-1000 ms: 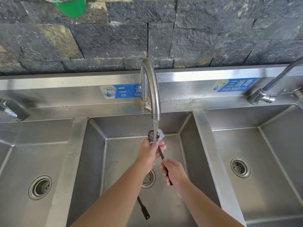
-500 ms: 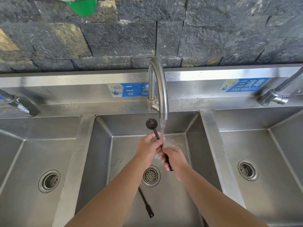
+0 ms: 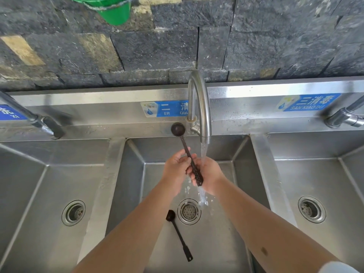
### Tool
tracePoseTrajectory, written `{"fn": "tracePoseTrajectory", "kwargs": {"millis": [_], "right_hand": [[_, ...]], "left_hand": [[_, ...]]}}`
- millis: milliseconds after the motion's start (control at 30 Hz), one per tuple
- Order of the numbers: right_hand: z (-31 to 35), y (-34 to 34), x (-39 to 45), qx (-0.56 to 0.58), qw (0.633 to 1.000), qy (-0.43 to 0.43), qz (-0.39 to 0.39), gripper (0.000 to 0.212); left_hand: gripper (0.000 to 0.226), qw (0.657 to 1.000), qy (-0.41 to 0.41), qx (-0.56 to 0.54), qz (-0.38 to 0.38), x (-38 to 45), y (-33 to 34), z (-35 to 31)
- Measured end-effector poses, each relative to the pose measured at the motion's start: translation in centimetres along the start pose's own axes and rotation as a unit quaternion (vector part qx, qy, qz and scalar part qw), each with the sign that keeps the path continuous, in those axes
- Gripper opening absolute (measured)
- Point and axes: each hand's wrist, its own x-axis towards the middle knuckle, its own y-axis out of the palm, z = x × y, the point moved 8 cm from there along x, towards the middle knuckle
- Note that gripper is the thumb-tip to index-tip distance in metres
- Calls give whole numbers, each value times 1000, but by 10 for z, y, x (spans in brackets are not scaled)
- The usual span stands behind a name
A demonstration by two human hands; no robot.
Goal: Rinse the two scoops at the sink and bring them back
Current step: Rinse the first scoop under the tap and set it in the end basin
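A: Where is the scoop you are working on?

B: You hold one dark scoop (image 3: 186, 152) above the middle basin (image 3: 226, 229), bowl end up and tilted away toward the back ledge, just left of the faucet (image 3: 199, 107). Your left hand (image 3: 175, 170) is wrapped around the middle of its handle, and your right hand (image 3: 206, 174) is closed on the perforated lower end. The two hands touch each other.

A: And the water?

B: The water stream (image 3: 203, 154) falls from the spout onto your right hand and runs off to the basin floor beside the drain (image 3: 189, 211). The bowl of the scoop sits to the left of the stream, not under it.

A: The other scoop?

B: The second scoop (image 3: 178, 233) lies flat on the basin floor, bowl just left of the drain, handle pointing toward you.

A: What surrounds it?

B: A basin on each side, blue labels (image 3: 164, 109) on the steel backsplash, a dark stone wall (image 3: 275, 46) behind, and a green bucket (image 3: 110, 8) at the top edge.
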Motion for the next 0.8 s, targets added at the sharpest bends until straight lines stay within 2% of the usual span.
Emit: {"fn": "tracePoseTrajectory", "kwargs": {"millis": [167,333,467,600,700,800], "right_hand": [[-10,-5,-14,57,998,23,18,23],[-23,-31,-36,118,992,21,47,23],[-46,-63,-53,32,999,14,-25,25],[-65,-87,-75,-51,994,-9,-92,24],[-71,-98,-88,-126,982,-21,-139,17],[-77,-97,-96,-58,990,-18,-131,15]], "left_hand": [[36,1000,4,22,14,-3,10,1],[16,999,-30,4,29,-9,30,19],[7,996,-51,-70,32,-9,37,28],[34,995,-58,-80,17,-7,35,30],[32,997,-46,-49,39,-12,40,29],[26,996,-55,-54,32,-14,39,32]]}}
